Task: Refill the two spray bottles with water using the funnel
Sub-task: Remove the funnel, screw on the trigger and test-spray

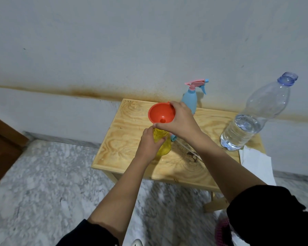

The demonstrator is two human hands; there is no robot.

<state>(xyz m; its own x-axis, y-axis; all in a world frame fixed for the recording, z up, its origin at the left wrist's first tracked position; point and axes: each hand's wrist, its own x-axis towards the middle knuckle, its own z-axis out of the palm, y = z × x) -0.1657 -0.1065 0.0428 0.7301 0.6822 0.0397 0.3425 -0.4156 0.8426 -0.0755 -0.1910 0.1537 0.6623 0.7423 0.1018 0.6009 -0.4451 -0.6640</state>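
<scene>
The left hand (pixel 150 145) was wrapped round the yellow spray bottle (pixel 163 147), fingers curled on its side, & held it standing up on the wooden table (pixel 124 139), near the middle. The top of that bottle was hidden by the funnel & the hands. The right hand (pixel 180 122) pinched the rim of the orange funnel (pixel 160 112), w/ the thumb on the near edge & a finger on the far edge. The funnel sat right over the top of the yellow bottle, its wide mouth tipped a bit toward the camera. Its spout was hidden, so one could not tell if it was inside the neck. Just right of the yellow bottle, a small blue-green part (pixel 173 138) w/ a thin clear tube (pixel 188 148) lay on the table, partly under the right arm. At the back of the table, by the wall (pixel 149 41), the blue spray bottle (pixel 189 101) stood up w/ its pink & blue spray top on. At the right end stood a big clear water bottle (pixel 251 121), cap off & partly full. White paper (pixel 256 164) lay by it at the table's right edge. The floor (pixel 43 174) was grey & white stone.
</scene>
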